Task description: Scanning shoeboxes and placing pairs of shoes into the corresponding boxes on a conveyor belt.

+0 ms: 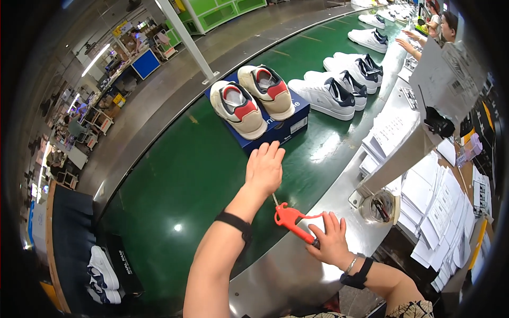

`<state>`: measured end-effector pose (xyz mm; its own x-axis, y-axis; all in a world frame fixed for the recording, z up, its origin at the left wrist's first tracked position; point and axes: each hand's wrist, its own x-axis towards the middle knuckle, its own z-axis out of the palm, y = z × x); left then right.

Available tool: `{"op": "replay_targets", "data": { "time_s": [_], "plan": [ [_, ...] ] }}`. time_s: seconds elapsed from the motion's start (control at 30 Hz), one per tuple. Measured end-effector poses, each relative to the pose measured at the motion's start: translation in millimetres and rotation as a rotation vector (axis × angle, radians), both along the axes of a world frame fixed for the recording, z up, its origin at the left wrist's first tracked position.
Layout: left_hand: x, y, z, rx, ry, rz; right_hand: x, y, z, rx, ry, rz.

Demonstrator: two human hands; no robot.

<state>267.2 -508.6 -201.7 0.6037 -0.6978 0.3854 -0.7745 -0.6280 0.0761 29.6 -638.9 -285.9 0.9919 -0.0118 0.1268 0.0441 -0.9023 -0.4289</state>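
Observation:
My left hand (265,168) reaches forward over the green belt with its fingers stretched out, fingertips at the near edge of a blue shoe box (289,127). On the box stands a pair of cream sneakers with red heel patches, the left sneaker (238,112) and the right sneaker (269,93). My right hand (331,243) is over the metal edge with its fingers spread. A red air blow gun (291,217) with a thin metal nozzle lies against its thumb and fingertips; the hand is not closed round it.
Several white sneakers (323,99) stand on the green belt (169,185) beyond the box. At the lower left are white shoes (103,270) by a black box. A metal post, a jar of small tools (379,206) and paper stacks (437,212) line the right. Another person (448,29) works farther along.

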Motion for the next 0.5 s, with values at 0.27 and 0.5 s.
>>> {"op": "replay_targets", "data": {
  "time_s": [0.27, 0.5],
  "plan": [
    [45, -21, -23, 0.497, -0.107, 0.097, 2, -2, -2, 0.002, 0.035, -0.006],
    [51, -29, -39, 0.5, -0.199, 0.173, 7, -3, 3, -0.017, 0.065, -0.003]
  ]
}}
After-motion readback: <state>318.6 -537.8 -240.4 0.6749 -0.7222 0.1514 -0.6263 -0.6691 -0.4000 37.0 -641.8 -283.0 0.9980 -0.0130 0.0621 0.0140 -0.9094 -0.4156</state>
